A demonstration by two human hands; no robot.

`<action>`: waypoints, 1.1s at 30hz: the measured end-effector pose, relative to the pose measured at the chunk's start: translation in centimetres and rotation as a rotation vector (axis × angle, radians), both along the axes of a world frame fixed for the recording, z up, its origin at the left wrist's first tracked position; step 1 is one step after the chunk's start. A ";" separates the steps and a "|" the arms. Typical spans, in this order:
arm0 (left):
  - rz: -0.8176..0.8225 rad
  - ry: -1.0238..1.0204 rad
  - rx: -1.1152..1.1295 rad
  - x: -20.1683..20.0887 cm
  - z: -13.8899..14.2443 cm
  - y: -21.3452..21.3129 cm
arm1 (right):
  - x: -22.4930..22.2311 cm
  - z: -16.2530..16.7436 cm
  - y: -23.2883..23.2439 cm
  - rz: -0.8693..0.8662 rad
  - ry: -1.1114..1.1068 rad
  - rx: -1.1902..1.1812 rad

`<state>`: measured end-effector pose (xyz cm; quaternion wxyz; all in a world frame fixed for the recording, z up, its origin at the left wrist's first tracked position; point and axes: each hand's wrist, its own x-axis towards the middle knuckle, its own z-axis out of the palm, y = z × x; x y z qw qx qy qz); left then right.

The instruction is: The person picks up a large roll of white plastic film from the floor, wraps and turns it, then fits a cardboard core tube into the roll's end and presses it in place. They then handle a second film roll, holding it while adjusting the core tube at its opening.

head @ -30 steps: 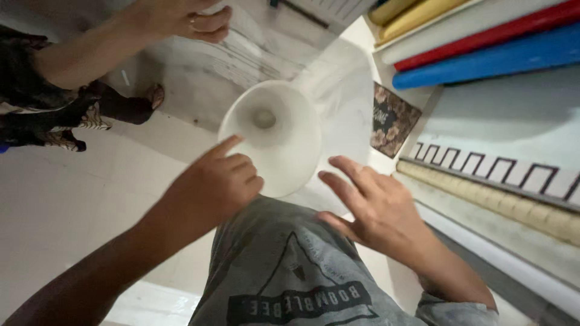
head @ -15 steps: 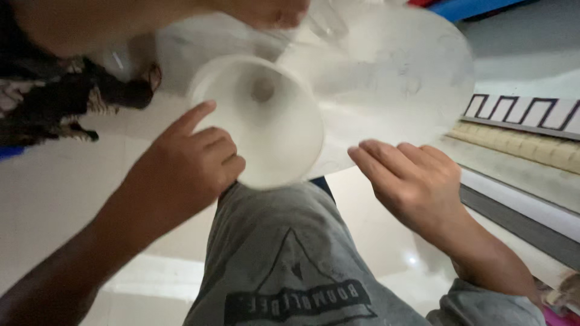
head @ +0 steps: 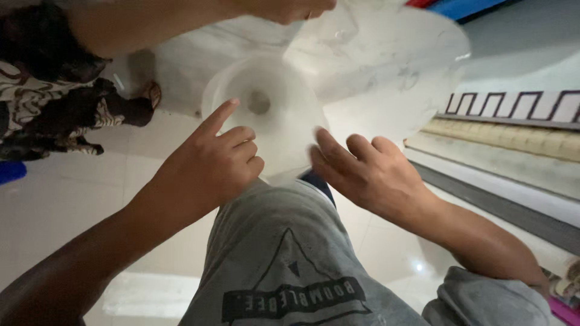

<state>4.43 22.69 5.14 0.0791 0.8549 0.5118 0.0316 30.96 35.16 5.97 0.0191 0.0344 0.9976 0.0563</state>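
Glossy pale tiled floor (head: 72,205), seen from above; rolls of patterned sheet material (head: 513,136) lie along the wall, to the right of the cone.

Item 1: translucent plastic sheet (head: 386,60), rolled at its near end into a cone (head: 266,115) with a small round opening at its centre. It stands just beyond the wearer's grey-shirted front (head: 284,259), between the two hands.

Item 2: left hand (head: 208,166). Forearm comes in from the lower left; forefinger stretched out and laid against the cone's left rim, the other fingers curled into the palm. Grip: closed on nothing, only the fingertip touching.

Item 3: right hand (head: 368,172). Forearm comes in from the lower right; fingers held together, gently bent, tips at the cone's right edge. Grip: loosely open, clasping nothing; whether the tips press the plastic cannot be told through the blur.

Item 4: another person's arm (head: 181,24), crossing above the cone, its hand (head: 290,9) at the sheet's far end; dark patterned clothing (head: 48,102) to the cone's left.

Step in hand, as judged: steadying and shaping the rolled cone from both sides. A further turn would call for both hands to close on the rim evenly without creasing the thin plastic.
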 end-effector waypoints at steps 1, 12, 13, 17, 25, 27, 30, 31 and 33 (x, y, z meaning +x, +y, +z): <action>0.013 -0.001 0.026 0.1 0.0 0.2 | 0.0 -0.3 -0.2 -0.035 0.000 -0.038; 0.095 -0.018 -0.083 3.5 -0.8 -0.3 | 0.1 -1.4 -2.3 -0.238 0.158 -0.311; 0.072 0.004 -0.193 3.5 -0.9 -0.1 | 0.3 -1.2 -1.0 -0.265 0.085 -0.277; 0.141 0.044 -0.061 3.6 -0.8 0.8 | 1.5 -0.3 0.9 -0.359 -0.225 -0.233; 0.212 -0.046 0.082 4.5 -0.6 1.1 | 2.5 -0.4 -0.8 -0.319 0.201 -0.441; 0.199 0.035 0.026 5.0 -0.7 1.2 | 2.4 -0.4 -0.9 -0.354 0.153 -0.444; 0.218 0.037 0.052 5.1 -0.6 1.8 | 2.5 0.2 -0.8 -0.319 0.126 -0.493; 0.228 0.017 0.077 5.0 -0.6 2.0 | 2.6 0.3 -0.7 -0.280 0.170 -0.529; 0.185 -0.102 0.029 5.1 -0.6 2.2 | 2.9 0.5 -0.3 -0.235 0.227 -0.515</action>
